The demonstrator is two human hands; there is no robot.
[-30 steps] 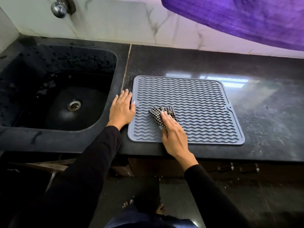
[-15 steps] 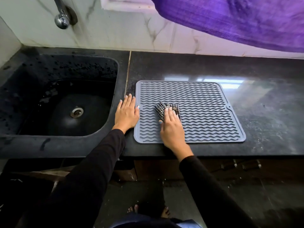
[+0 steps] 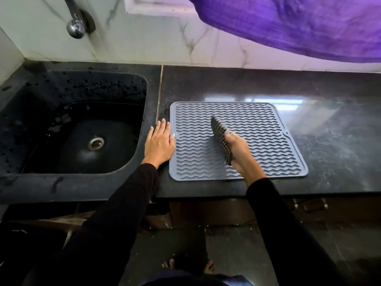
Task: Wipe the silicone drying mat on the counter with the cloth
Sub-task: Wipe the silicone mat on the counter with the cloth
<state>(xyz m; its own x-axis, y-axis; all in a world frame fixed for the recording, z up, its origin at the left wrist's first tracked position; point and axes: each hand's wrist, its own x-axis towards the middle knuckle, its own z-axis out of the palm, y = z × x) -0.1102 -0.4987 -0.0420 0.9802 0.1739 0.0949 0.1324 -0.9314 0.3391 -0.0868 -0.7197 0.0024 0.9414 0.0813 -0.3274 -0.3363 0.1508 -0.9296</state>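
Observation:
A grey silicone drying mat (image 3: 268, 129) with wavy ridges lies flat on the black counter (image 3: 334, 141). My right hand (image 3: 240, 150) is over the mat's middle, turned on its side and gripping a black-and-white checked cloth (image 3: 219, 137). The cloth stands on edge, motion-blurred, against the mat's surface. My left hand (image 3: 159, 142) rests flat on the counter at the mat's left edge, fingers spread, thumb tip touching the rim.
A black sink (image 3: 41, 120) with a metal drain (image 3: 95, 142) lies left of the mat, a chrome tap (image 3: 76, 25) above it. A purple cloth (image 3: 299, 23) hangs over the back right. The marble wall runs behind the counter.
My right hand has swept rightward across the mat and turned on its side, lifting the cloth onto its edge. My left hand stays at the mat's left edge. The camera shifted slightly.

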